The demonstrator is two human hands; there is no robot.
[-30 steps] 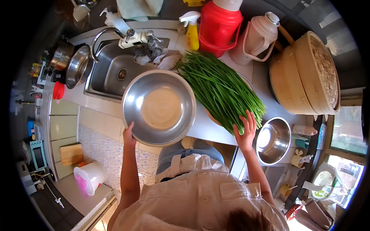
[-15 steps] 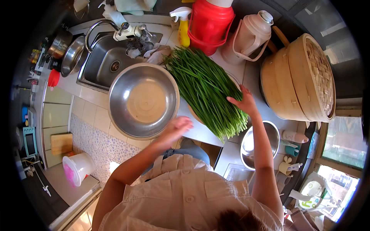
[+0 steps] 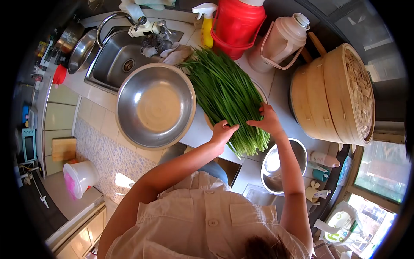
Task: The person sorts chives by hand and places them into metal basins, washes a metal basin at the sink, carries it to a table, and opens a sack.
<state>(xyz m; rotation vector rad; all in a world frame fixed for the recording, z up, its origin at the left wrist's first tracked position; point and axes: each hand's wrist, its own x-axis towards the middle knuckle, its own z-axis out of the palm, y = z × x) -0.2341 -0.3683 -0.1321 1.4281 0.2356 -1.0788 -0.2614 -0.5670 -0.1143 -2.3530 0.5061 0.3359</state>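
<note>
A big heap of garlic chives [image 3: 224, 93] lies on the counter, with green leaf tips toward the sink and pale cut stems toward me. My left hand [image 3: 222, 134] grips the heap's left side near the stems, thumb on top and fingers curled partly out of sight. Across from it, my right hand [image 3: 269, 121] holds the right side, fingers bent over the edge and thumb reaching inward over the leaves. Under the chives shows the rim of a round tray or board [image 3: 260, 90]. A wide steel basin [image 3: 157, 103] stands left of them with nothing in it.
The sink [image 3: 116, 64] with its faucet [image 3: 113, 16] is at upper left. Behind the chives stand a yellow spray bottle [image 3: 207, 30], a red thermos [image 3: 238, 30] and a pale thermos [image 3: 280, 45]. A bamboo steamer [image 3: 327, 95] is at right, a smaller steel bowl [image 3: 282, 166] nearer me.
My left hand has moved right from beside the basin onto the chives and closed on their side. My right hand has shifted slightly down and left along the heap.
</note>
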